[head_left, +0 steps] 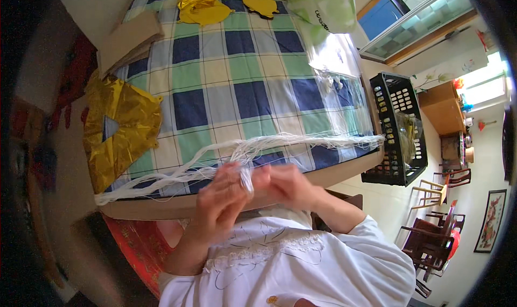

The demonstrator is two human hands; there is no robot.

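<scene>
observed: left hand (pixel 222 193) closed around part of a long, white, thin-stranded bundle (pixel 291 139) along the green-and-navy plaid fabric cover's (pixel 191 110) near edge; right hand (pixel 289 186) blurred, grip cannot be told. even tension advisable.

Home, judging by furnishings — dark wooden chairs (pixel 423 236) stand well right of the right hand (pixel 291 186); a framed flower picture (pixel 490 221) hangs beyond them; brown wooden furniture (pixel 444 106) and a bright window (pixel 486 90) lie ahead and right; checked cloth (pixel 250 99) spreads directly ahead of the left hand (pixel 223 194).
</scene>
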